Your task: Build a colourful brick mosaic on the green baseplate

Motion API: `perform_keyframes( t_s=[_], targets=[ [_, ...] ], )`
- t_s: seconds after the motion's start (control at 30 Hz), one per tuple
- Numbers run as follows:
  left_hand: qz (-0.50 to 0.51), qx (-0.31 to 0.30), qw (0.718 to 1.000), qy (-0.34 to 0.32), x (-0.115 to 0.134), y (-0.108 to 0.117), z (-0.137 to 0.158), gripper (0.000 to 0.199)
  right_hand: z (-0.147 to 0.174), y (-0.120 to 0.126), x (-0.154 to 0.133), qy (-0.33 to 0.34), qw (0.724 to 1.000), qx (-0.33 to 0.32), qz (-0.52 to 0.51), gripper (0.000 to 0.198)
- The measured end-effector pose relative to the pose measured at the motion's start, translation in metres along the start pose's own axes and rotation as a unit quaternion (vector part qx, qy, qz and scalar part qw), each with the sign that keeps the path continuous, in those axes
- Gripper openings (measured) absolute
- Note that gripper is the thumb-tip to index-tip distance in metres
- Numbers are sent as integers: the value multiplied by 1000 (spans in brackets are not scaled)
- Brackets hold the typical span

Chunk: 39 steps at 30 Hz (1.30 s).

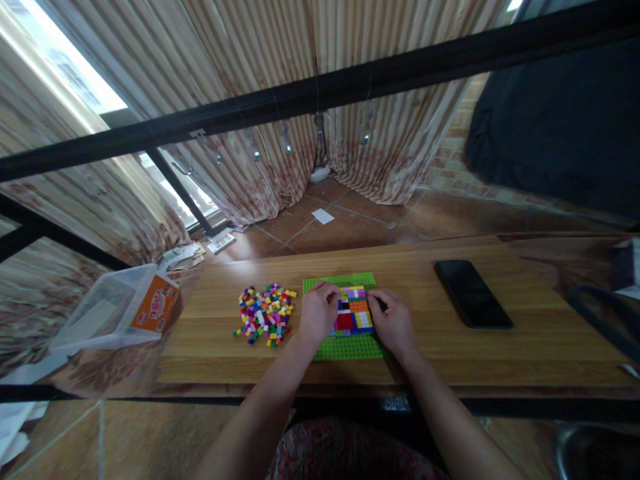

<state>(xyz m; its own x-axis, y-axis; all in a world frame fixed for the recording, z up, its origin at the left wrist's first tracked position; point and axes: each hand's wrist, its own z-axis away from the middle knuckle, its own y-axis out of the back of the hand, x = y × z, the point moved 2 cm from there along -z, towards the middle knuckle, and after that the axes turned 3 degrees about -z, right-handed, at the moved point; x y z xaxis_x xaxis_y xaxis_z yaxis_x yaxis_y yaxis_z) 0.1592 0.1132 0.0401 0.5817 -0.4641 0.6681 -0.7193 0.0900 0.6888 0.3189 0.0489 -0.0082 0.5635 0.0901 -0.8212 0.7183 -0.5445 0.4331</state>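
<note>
A green studded baseplate [349, 348] lies on the wooden board, with a patch of multicoloured toy bricks [356, 315] built on its middle. My left hand [320, 310] rests over the left side of the patch, its fingers curled and pinched near the upper rows; whatever is between the fingertips is hidden. At the patch's right edge is my right hand [393, 321], thumb and fingers bent together against the bricks. What it grips, if anything, is too small to make out. Left of the baseplate lies a loose pile of small bricks [265, 315] in many colours.
A black phone [473, 293] lies on the right of the wooden board [420, 363]. To the left stands a clear plastic box [113, 310] with an orange label. A dark metal bar [300, 90] crosses beyond the board, in front of striped curtains [240, 60].
</note>
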Motion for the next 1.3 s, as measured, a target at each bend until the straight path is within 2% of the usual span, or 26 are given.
perform_keyframes(
  t_s=[0.4, 0.6, 0.7, 0.93, 1.3],
  targets=[
    [17, -6, 1000, 12, -6, 1, 3, 17, 0, -1, 2, -1, 1000, 3, -4, 26],
    [-44, 30, 998, 19, -10, 4, -3, 19, 0, 0, 2, 3, 1000, 3, -5, 25],
    [-62, 16, 998, 19, -10, 0, -8, 21, 0, 0, 2, 0, 1000, 3, -2, 24],
    [-4, -40, 998, 39, -15, -15, -7, 25, 0, 0, 2, -2, 1000, 0, -3, 24],
    [27, -16, 999, 38, -16, -21, -4, 28, 1, -1, 2, 2, 1000, 2, 3, 24]
  ],
)
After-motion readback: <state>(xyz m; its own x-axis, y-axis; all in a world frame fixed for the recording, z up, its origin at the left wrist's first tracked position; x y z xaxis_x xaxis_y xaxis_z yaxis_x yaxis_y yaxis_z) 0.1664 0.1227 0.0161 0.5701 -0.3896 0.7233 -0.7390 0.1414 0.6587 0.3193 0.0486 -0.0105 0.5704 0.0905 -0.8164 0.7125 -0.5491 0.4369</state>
